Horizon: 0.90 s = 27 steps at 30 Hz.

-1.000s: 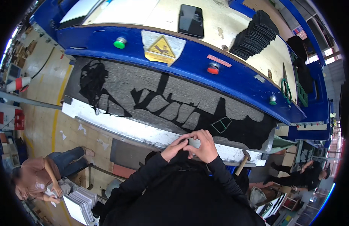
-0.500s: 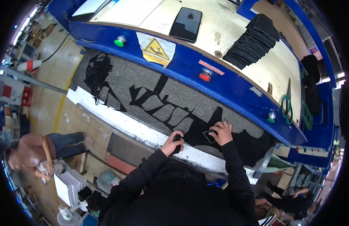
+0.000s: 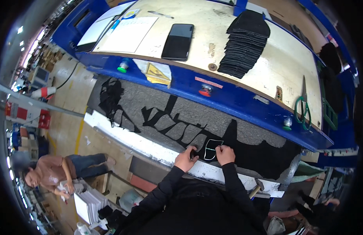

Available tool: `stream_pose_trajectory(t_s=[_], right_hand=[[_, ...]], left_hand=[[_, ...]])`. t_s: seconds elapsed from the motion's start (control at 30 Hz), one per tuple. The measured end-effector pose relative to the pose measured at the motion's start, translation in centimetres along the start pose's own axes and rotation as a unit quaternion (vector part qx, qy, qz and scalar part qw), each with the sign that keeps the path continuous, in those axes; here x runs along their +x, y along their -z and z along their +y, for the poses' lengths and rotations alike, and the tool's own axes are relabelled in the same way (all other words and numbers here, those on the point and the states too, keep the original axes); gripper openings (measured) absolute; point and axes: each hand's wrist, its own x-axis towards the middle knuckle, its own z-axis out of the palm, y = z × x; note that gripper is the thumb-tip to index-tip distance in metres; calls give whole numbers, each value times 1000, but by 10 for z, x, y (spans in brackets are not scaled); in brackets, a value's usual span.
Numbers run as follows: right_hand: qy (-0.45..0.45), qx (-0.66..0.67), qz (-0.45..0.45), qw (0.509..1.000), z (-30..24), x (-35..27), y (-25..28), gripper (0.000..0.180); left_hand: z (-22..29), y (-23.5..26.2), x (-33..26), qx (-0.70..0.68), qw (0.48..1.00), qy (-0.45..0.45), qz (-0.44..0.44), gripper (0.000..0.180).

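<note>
Moved since half a second ago: both hands closer together, now flanking one outline on the near part of the bed.

Left hand [image 3: 186, 158]: resting on the black sheet [image 3: 252, 150], just left of the outline [image 3: 212, 148]; fingers curled, closed on a small dark object, kind not discernible.

Right hand [image 3: 225, 154]: resting on the sheet at the right edge of the outline; fingertips bent down and pressed to the sheet, nothing gripped that can be seen.

Outline: pale, roughly four-sided, standing on the sheet between the two hands, near the white rail [image 3: 150, 147].

Sheet: spread over the grey bed [image 3: 150, 102]; cut-out gaps in a row to the left, exposing grey.

Beyond the bed, on the far side: blue frame [image 3: 244, 98] with a red button [image 3: 205, 90], a green button [image 3: 123, 67] to the left, and a yellow warning sign [image 3: 157, 72] between them.

On the far table [image 3: 283, 58]: dark phone [image 3: 178, 36], stack of black cut pieces [image 3: 244, 39] to its right, green-handled scissors [image 3: 303, 109] at far right, papers [image 3: 128, 33] at left.

Near right, beside the rail: hammer [image 3: 255, 190].

Lower left: another person [image 3: 52, 172], crouched over white stacks on the floor.
</note>
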Motion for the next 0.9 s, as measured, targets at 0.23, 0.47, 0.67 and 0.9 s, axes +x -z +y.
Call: stream_pose_trajectory(t_s=[0.23,0.47,0.67,0.9], right_hand=[[-74,251,-58,963,9,-8,-35,39],[-123,342,-25,931,1,-16,-48,43],[-109,339,-39,934,-4,-7,-49,42],[-131,353,-29,926,-4,0,-50,41]], left_hand=[[-33,-8,28,126,976,-175,-20,43],[-46,-25,18,102,973,-187,84,31],[-55,-25,24,98,959,-238,117,26],[-49,-25,31,98,955,-240,142,29]])
